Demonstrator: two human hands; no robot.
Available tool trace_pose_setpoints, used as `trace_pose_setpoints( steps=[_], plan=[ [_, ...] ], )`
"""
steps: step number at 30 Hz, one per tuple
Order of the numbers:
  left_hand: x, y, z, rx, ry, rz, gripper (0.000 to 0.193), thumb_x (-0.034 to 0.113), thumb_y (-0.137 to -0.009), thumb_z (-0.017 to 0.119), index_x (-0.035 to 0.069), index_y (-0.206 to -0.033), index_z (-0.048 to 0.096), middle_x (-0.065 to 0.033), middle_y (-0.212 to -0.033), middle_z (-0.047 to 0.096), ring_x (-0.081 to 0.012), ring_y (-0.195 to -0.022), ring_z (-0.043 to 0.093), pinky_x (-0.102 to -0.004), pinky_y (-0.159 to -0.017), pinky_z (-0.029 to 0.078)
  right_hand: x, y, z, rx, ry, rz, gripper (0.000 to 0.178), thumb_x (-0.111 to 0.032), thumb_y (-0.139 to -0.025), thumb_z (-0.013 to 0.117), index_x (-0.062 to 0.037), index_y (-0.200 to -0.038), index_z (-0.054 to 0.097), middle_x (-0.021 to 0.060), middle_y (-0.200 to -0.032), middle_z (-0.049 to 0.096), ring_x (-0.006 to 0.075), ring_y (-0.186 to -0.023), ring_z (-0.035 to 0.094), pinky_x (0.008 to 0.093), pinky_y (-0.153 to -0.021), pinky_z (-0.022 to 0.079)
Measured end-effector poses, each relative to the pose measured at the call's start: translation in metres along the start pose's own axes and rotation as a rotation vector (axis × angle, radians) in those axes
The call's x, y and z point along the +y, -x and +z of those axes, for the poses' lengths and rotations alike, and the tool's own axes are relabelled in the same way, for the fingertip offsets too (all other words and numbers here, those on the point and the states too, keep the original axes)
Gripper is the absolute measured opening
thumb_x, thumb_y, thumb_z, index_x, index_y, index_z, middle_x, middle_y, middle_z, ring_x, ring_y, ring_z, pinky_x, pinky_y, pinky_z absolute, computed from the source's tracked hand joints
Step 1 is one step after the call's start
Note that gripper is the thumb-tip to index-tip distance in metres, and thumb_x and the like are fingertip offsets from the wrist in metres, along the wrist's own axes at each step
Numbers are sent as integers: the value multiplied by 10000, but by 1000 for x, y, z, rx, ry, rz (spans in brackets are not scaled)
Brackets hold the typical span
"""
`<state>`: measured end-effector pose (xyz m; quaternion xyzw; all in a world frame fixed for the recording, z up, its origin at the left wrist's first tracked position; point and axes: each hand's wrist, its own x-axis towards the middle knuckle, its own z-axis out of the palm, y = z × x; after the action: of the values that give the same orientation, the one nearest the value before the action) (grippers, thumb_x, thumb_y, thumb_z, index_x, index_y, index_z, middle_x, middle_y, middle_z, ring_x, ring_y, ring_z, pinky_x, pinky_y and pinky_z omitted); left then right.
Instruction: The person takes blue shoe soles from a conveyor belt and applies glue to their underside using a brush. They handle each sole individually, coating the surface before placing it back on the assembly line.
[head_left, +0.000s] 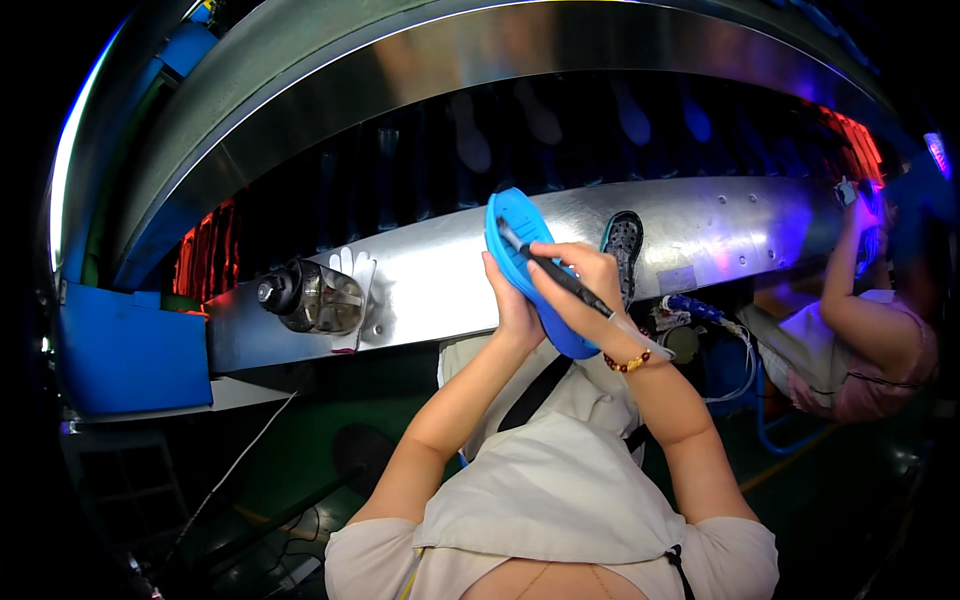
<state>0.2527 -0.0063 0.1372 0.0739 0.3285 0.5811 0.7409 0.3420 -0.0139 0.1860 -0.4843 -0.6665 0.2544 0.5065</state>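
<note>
metal desk (430, 262) bends across the view from nine o'clock to three. at nine o'clock from the blue sole (556, 322), a clear bottle with a dark cap (337, 300) lies on it, covering part of a white glove (362, 266). at three o'clock, close by, rests a dark sole (625, 238), its lower part crowded by the right hand (583, 279). toward twelve o'clock, beyond the desk, pale and blue soles (631, 114) sit in shadow; a blue box (135, 350) stands far out at eight, cables (692, 308) bunch at four, and a co-worker (860, 345) sits at three.

the blue sole is held up at the desk's near edge, tilted, its long axis running from eleven o'clock to five, textured face showing; the right hand and tool hide part of it. left hand (514, 307): fingers curled against its lower-left side, the tips partly hidden. right hand: fingers pinching a dark-handled tool (568, 279), its tip toward ten o'clock, over the textured face.
</note>
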Motion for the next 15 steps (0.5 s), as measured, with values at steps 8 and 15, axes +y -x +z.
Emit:
trace_pose_setpoints(
  steps=[8,15],
  plan=[
    [51,-8,-27,-207,-128,-51,875,716,-761,57,25,-1146,431,-172,-909,553,-276,-828,554,-409,-751,463,-16,20,-46,-564,-49,212,195,-78,-689,638,12,-860,649,128,-725,642,150,-631,625,228,-603,477],
    [44,19,-1,-319,-74,-168,886,719,-758,55,17,-1157,421,-190,-933,552,-295,-840,565,-415,-761,468,-22,-22,-51,-118,-377,154,175,-62,-760,613,20,-914,628,65,-792,640,78,-704,581,204,-642,467]
  ],
)
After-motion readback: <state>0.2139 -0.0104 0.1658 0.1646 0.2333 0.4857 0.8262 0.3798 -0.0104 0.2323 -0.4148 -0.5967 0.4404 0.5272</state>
